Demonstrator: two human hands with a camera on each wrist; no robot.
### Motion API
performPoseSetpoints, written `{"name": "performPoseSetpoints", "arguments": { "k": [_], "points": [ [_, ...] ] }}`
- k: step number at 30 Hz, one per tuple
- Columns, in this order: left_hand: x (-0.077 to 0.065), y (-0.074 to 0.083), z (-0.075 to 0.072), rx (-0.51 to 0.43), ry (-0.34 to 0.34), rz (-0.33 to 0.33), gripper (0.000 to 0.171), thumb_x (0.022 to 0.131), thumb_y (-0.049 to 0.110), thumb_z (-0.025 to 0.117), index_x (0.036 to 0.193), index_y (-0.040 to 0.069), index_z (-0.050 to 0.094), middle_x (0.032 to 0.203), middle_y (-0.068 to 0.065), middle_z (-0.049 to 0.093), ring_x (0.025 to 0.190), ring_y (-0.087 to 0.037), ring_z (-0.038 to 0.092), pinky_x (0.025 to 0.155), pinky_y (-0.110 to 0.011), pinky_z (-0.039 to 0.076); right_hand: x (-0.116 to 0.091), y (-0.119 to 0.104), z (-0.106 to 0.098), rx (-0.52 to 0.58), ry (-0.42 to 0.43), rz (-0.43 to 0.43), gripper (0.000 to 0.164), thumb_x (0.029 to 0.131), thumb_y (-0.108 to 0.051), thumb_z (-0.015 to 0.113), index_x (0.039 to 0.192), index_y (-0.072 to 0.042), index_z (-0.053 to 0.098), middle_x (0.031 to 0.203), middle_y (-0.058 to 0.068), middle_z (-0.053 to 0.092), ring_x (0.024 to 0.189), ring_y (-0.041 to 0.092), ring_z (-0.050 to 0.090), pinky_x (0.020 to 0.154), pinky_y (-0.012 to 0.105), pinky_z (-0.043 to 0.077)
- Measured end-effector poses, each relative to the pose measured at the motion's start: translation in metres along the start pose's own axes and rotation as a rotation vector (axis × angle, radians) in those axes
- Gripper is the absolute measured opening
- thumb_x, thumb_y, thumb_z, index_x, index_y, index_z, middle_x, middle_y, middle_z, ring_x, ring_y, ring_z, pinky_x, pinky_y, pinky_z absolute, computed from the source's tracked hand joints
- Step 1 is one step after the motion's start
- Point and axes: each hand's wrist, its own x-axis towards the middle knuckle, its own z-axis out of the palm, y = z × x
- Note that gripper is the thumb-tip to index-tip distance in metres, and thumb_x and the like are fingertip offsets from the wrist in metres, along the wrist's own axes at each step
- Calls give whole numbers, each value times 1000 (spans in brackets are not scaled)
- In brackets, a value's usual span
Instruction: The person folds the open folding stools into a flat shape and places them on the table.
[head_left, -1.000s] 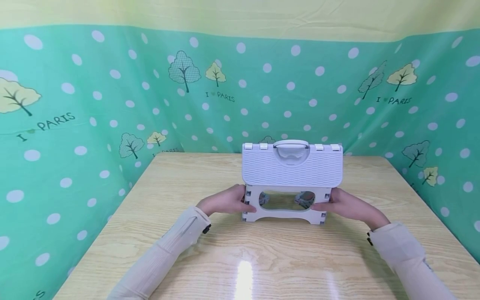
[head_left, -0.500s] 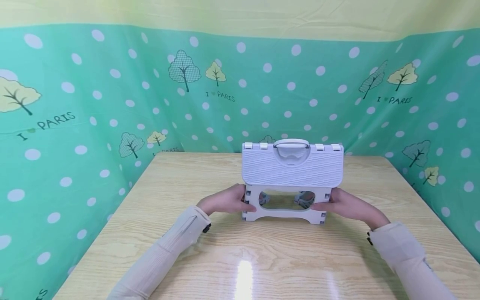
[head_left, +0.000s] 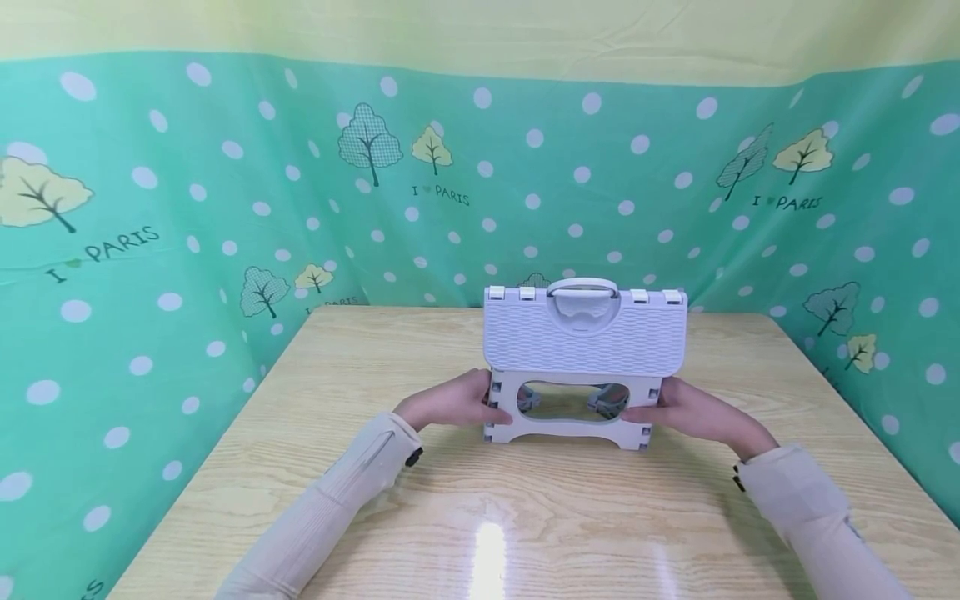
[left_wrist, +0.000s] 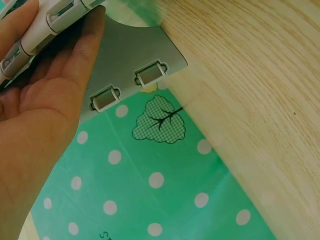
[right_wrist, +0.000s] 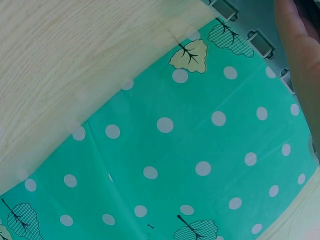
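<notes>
a pale folding stool (head_left: 585,354) stands on the wooden table (head_left: 375,517), in the far half and a little to the right of the middle, and a person holds it from both sides. its textured top panel (head_left: 517,337) faces the head camera at a slant, with the carrying handle (head_left: 582,283) at the far edge, and its front panel (head_left: 577,428) goes down to the wood. the left hand (head_left: 457,402) is clamped on the left edge of this panel: the thumb (head_left: 498,416) lies on the front, while the fingers (left_wrist: 87,50) are behind it, as the left wrist view shows. the right hand (head_left: 693,410) grips the opposite edge in the same manner, its thumb (head_left: 639,414) on the front; its fingers are mostly hidden, so i cannot tell how they lie. i think the two grips are placed at nearly equal height so that the stool stays balanced and does not turn. the handle is touched by neither hand, probably because the side edges give better control of the panel. behind is a green dotted curtain (head_left: 300,167).
</notes>
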Motion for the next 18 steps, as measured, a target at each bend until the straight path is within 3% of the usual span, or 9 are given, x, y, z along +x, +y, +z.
{"name": "performPoseSetpoints", "arguments": {
  "k": [18],
  "points": [
    [1,0,0,-12,-2,-3,64,91,7,71,148,8,42,126,-9,67,106,-14,67,87,-28,56,0,-1,1,-1,-5,-2,79,93,-21,71,155,-18,22,140,22,49,117,35,55,89,31,53]
  ]
}}
